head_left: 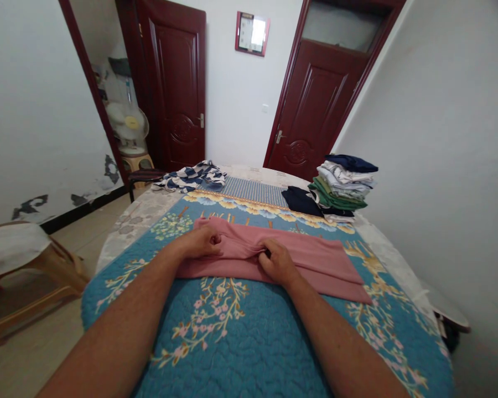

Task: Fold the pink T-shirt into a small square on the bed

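White walls (232,105) and two dark-red panelled wooden doors (176,83) stand behind a rounded desk (118,243), dressed in a pale patterned tablecloth (253,172) and a teal, flower-patterned quilted cover (240,354). A long, dusty-pink strip of soft folded cloth (319,260) lies crosswise on the quilt, squarely before the person, apparently so both hands reach it equally. Left hand (201,241) and right hand (276,262) work apart, each with fingers closed on the fabric near its middle; the tension creases between them suggest the grip controls a loose layer. At the far right, a tall stack of folded dark, white and green clothes (344,185) rises beside a flat navy folded cloth (302,200), presumably set there to leave working room. A crumpled navy-and-white checked cloth (191,177) sits at the far left. Curled fingers hide the exact pinch points, and the pink piece's type cannot be told. Cut off at the left edge is a tan plastic stool (62,268); a pale fan (126,121) shows only partly through the doorway.
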The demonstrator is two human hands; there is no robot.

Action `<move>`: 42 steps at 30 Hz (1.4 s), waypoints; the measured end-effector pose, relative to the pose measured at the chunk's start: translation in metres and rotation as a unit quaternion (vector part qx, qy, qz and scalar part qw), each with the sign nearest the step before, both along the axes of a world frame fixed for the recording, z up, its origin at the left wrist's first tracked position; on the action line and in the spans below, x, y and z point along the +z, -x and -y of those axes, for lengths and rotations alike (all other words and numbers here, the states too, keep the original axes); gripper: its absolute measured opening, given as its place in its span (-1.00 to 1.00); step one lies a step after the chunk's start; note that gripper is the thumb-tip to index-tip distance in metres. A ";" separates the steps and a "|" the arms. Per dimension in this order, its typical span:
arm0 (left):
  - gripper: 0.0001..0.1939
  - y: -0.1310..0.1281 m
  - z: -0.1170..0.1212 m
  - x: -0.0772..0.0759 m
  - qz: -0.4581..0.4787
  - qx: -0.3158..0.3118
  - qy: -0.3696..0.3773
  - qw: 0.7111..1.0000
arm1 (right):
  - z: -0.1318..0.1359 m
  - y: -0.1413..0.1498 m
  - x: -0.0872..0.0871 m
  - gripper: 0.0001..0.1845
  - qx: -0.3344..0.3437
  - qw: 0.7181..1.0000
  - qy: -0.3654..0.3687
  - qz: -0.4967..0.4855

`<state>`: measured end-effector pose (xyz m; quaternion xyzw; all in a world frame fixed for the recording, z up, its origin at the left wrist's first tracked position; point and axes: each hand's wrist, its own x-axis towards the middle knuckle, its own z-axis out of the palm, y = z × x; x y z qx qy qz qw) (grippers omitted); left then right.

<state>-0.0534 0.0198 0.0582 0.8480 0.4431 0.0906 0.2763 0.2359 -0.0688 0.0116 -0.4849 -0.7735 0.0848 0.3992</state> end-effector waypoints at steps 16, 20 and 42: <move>-0.62 0.053 0.002 0.029 0.244 -0.040 0.140 0.959 | 0.002 0.022 0.003 -0.85 0.047 0.995 0.058 -0.066; -0.65 0.038 -0.008 0.016 0.234 0.057 0.042 0.970 | -0.018 0.020 0.003 -0.78 -0.017 0.987 0.090 -0.135; -0.53 0.019 -0.031 -0.031 0.034 0.249 -0.182 0.951 | -0.022 0.016 0.005 -0.67 -0.167 0.966 0.106 0.167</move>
